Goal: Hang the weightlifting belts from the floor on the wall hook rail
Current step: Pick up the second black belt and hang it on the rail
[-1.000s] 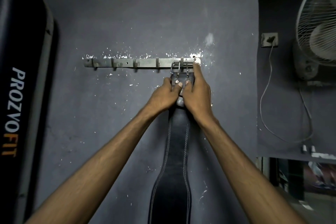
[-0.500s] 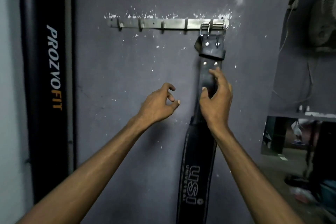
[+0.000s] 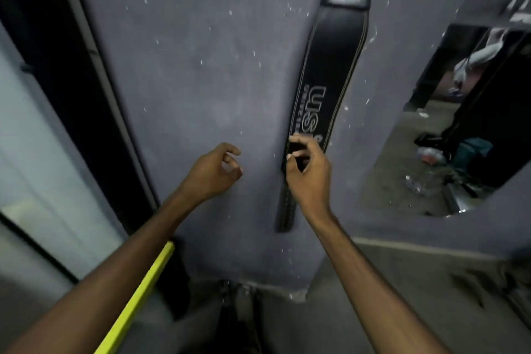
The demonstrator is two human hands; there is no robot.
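A black leather weightlifting belt [image 3: 327, 66] with white lettering hangs straight down the grey wall, its top running out of view above. The hook rail is not in view. My right hand [image 3: 306, 172] is in front of the belt's lower part, fingers loosely curled and apart, holding nothing. My left hand [image 3: 214, 171] hovers left of the belt against the bare wall, fingers half curled, empty. No other belt can be made out on the floor in this blurred view.
A tall black padded bench [image 3: 71, 72] leans on the wall at left. A yellow-green bar [image 3: 138, 296] slants up from the floor below my left arm. A mirror [image 3: 448, 123] at right reflects gym clutter. Grey floor [image 3: 431, 296] lies below.
My view has tipped downward, so the rail has left the frame. My right hand let go of the belt and both hands dropped lower along the wall.
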